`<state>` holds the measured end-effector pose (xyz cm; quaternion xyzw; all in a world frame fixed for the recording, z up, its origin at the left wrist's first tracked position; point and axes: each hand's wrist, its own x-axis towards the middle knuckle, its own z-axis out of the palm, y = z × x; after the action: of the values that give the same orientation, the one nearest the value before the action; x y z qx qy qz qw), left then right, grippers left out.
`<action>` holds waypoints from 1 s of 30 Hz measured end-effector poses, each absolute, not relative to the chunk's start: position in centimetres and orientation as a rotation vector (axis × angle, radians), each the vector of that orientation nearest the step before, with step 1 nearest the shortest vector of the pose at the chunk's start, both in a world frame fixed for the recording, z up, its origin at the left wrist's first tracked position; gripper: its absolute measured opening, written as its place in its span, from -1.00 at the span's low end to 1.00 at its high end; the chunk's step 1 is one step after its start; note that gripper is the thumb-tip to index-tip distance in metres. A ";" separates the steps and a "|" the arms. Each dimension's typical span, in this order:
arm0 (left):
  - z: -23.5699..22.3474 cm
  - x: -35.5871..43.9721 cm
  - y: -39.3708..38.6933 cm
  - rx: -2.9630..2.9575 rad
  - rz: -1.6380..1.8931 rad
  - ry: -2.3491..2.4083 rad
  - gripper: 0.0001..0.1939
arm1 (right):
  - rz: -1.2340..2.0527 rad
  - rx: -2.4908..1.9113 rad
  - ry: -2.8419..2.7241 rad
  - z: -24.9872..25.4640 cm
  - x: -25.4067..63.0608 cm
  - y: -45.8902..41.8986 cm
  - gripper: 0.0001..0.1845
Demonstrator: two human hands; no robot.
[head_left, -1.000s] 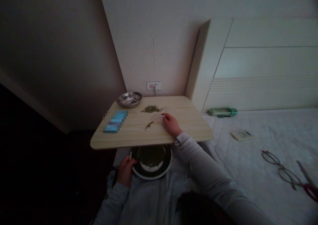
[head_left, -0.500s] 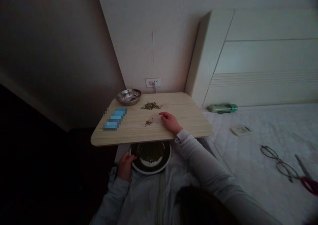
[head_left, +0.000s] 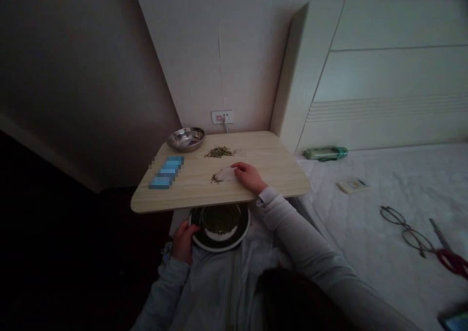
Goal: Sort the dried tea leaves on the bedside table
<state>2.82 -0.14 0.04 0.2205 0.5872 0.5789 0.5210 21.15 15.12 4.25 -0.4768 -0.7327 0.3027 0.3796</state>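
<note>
My left hand (head_left: 184, 241) grips the left rim of a dark plate with a white edge (head_left: 219, 247), its thumb on top. The plate sits under the table's front edge and holds many small green grains or beans (head_left: 221, 219). On the table, my right hand (head_left: 249, 176) is closed on a thin, clear piece that looks like plastic (head_left: 227, 174); its exact kind is hard to make out. A few green grains (head_left: 215, 179) lie at the left end of that piece. A larger heap of grains (head_left: 219, 152) lies farther back.
The small wooden table (head_left: 278, 175) also bears a steel bowl (head_left: 186, 140) and a blurred blue phone-like object (head_left: 167, 173). On the bed at right lie a green bottle (head_left: 325, 153), a pale box (head_left: 353, 185), glasses (head_left: 405, 228) and red-handled scissors (head_left: 451, 262).
The camera view has shifted slightly, and a dark device now shows at the bottom right corner. Both hands keep nearly the same places; the small grains beside the clear piece lie slightly differently.
</note>
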 end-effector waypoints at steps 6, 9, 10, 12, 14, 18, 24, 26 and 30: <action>0.5 3.0 -0.1 0.525 1.370 1.424 -0.87 | 0.706 -1.287 -1.780 3.9 21.2 15.4 -0.69; 0.5 3.0 -0.1 0.517 1.374 1.423 -0.87 | 0.655 -1.339 -1.746 3.9 21.2 15.4 -0.69; 0.5 3.0 -0.1 0.516 1.373 1.424 -0.87 | 0.643 -1.348 -1.750 4.0 21.2 15.4 -0.69; 0.5 3.0 -0.2 0.519 1.374 1.433 -0.88 | 0.630 -1.358 -1.771 4.1 21.2 15.3 -0.70; 0.6 3.1 -0.2 0.522 1.389 1.434 -0.89 | 0.630 -1.357 -1.791 4.2 21.2 15.2 -0.71; 0.4 3.0 -0.2 0.516 1.404 1.394 -0.89 | 0.646 -1.341 -1.815 4.3 21.2 15.0 -0.73; 0.1 2.9 -0.2 0.495 1.412 1.401 -0.87 | 0.733 -1.259 -1.869 4.4 21.4 14.6 -0.74; 0.1 2.9 -0.2 0.489 1.408 1.403 -0.86 | 0.745 -1.250 -1.873 4.4 21.4 14.6 -0.74; -0.2 2.8 0.0 0.490 1.403 1.384 -0.84 | 0.759 -1.254 -1.854 4.3 21.4 14.6 -0.73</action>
<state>2.76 -0.05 -0.20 0.2051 0.5789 0.5870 0.5274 21.40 14.64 4.33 -0.4908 -0.7259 0.2972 0.3793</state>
